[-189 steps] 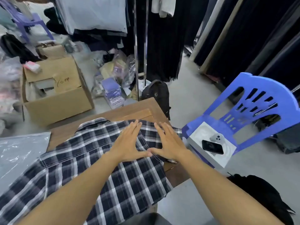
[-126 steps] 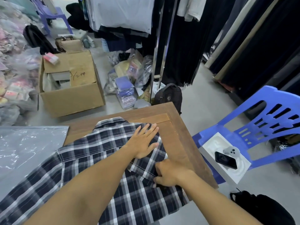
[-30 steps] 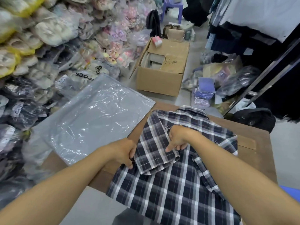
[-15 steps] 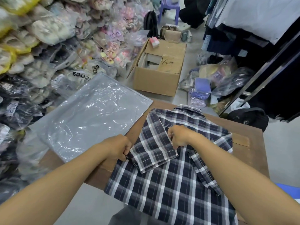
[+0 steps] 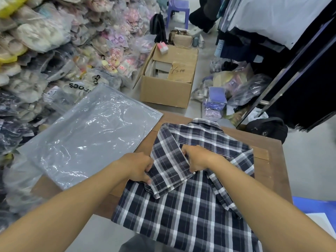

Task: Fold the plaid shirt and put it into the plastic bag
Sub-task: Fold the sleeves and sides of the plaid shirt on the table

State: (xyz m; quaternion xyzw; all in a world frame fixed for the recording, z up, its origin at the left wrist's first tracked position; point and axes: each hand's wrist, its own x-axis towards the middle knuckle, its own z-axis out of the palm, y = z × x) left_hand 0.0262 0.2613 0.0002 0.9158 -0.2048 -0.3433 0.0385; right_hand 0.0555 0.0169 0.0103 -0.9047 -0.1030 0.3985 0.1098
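A navy-and-white plaid shirt (image 5: 190, 206) lies back-up on the wooden table (image 5: 269, 171), collar at the far side and hem hanging over the near edge. Both sides are folded in, and the left short sleeve lies turned back across the shirt. My left hand (image 5: 138, 167) pinches the sleeve's outer edge at the shirt's left fold. My right hand (image 5: 197, 159) grips the sleeve's inner edge near the middle of the back. A large clear plastic bag (image 5: 91, 137) lies flat to the left, partly off the table.
An open cardboard box (image 5: 167, 91) stands on the floor beyond the table. Bagged footwear is piled high along the left (image 5: 36, 51). A clothes rack with dark garments (image 5: 300, 79) fills the right, a black backpack (image 5: 267, 128) beneath it. A blue chair's edge (image 5: 316, 206) shows at right.
The view swung left from the chair side to the bag side. The left side and sleeve were folded over the back; in the last second both hands shifted the sleeve slightly inward.
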